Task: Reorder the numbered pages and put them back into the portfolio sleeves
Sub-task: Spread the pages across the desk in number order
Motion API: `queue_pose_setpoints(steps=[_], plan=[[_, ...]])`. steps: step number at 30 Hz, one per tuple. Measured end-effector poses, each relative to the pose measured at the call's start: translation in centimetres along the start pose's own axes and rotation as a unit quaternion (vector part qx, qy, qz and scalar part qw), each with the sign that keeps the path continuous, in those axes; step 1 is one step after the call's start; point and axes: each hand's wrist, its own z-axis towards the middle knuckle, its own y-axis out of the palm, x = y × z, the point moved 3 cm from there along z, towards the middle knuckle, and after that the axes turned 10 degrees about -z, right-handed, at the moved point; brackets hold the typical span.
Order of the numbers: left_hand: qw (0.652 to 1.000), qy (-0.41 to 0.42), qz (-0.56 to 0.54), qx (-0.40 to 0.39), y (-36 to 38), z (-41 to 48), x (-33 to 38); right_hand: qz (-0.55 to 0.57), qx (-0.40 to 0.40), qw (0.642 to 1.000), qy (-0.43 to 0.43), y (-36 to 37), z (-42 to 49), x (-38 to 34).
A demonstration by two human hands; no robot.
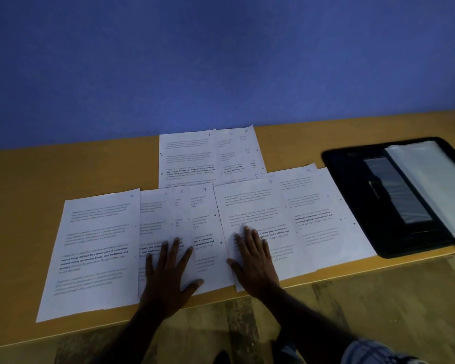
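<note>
Several numbered white pages lie fanned on the wooden table [24, 195]. Pages 1 to 3 [195, 156] sit at the back. In the front row, page 4 [95, 248] lies at the left, with pages 5, 6 and 7 overlapping beside it. Page 8 [250, 203] covers part of pages 9 and 10 [323, 206] to the right. My left hand [168, 271] rests flat with spread fingers on pages 5 to 7. Flat on page 8 rests my right hand [255, 261]. The open black portfolio [352, 206] with clear sleeves [428, 179] lies at the far right.
A blue wall [221, 61] rises right behind the table. The table's front edge runs just below my hands, with floor beneath it. Some pages overhang that edge. A zip pull hangs at the portfolio's near right corner.
</note>
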Motion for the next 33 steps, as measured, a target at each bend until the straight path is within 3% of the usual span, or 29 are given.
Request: queue_pose_setpoints(steps=[11,16,24,33], plan=[[0.999,0.025,-0.008,0.026,0.5,0.1,-0.5,0.041,-0.029,0.998,-0.031,-1.3,0.8,-0.5],[1.000,0.015,-0.010,0.020,0.3,0.0,-0.2,0.042,0.007,0.998,-0.051,-2.0,0.7,0.7],[0.999,0.018,-0.014,0.037,0.8,0.3,0.8,0.015,0.001,0.999,-0.051,-2.0,0.9,5.0],[0.998,0.026,-0.009,0.054,1.4,0.7,1.2,0.019,0.005,0.994,-0.110,-1.7,0.3,6.3]])
